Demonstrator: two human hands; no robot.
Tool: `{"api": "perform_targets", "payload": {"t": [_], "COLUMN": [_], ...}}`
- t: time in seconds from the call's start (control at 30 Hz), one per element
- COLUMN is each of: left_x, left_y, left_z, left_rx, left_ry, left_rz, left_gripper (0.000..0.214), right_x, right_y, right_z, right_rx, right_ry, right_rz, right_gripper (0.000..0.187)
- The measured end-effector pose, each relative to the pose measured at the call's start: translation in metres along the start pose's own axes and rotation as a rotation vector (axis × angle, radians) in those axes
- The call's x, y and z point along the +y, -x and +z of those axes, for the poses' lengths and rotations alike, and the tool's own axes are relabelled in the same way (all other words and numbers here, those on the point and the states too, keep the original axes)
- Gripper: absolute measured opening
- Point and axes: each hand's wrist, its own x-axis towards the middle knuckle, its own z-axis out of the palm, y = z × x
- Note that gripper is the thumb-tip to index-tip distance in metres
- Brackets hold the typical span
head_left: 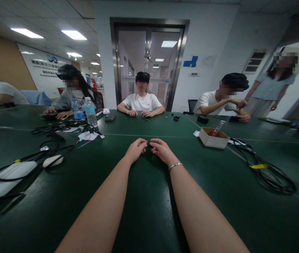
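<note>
Pinching: left hand (135,150) and right hand (162,151) both have curled fingertips closed on a small dark piece (148,145), too tiny and covered up to say what it is.
Piece: dead centre of my clock (12 points straight across), sitting between the two sets of fingertips; can't tell if it touches the smooth dark green bench (144,214).
Wrist: shiny silver metal bangle (175,166) on the right one.
Box: open pale cardboard box (210,141) at 3 o'clock, clear-and-red tube (218,128) leaning in it.
Cable: coiled black cable with a yellow tag (259,166), 4 o'clock.
Bottles: two clear plastic bottles (90,112), 10 o'clock.
Mess: rounded white thing (53,161) among black loops, around 9.
Company: seated person in white T-shirt (142,102), 12 o'clock.
</note>
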Motion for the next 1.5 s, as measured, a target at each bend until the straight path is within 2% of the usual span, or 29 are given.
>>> {"api": "perform_targets", "payload": {"t": [0.33, 0.67, 0.93, 1.23, 1.37, 1.5], "left_x": [0.002, -0.003, -0.004, -0.002, 0.001, 0.006], "left_y": [0.001, -0.002, -0.001, -0.001, 0.002, 0.005], "left_z": [0.000, -0.001, -0.001, -0.001, -0.001, -0.002], "left_rx": [-0.002, 0.078, 0.049, 0.027, 0.039, 0.072], "left_ry": [0.040, -0.032, -0.009, 0.003, -0.061, -0.215], "left_rz": [-0.032, 0.010, -0.030, -0.013, -0.015, -0.020], "left_gripper": [0.025, 0.026, 0.022, 0.024, 0.026, 0.034], "right_x": [-0.004, -0.002, -0.001, -0.001, -0.001, -0.002], "right_y": [0.005, 0.003, 0.002, 0.002, 0.003, 0.004], "right_z": [0.004, 0.004, 0.003, 0.003, 0.003, 0.003], "right_rx": [-0.025, -0.029, -0.035, -0.041, -0.045, -0.058], "right_ry": [-0.018, 0.000, -0.009, -0.024, -0.025, -0.015], "right_rz": [0.006, -0.013, -0.016, -0.013, -0.019, -0.014], "right_gripper": [0.012, 0.015, 0.015, 0.016, 0.017, 0.019]}}
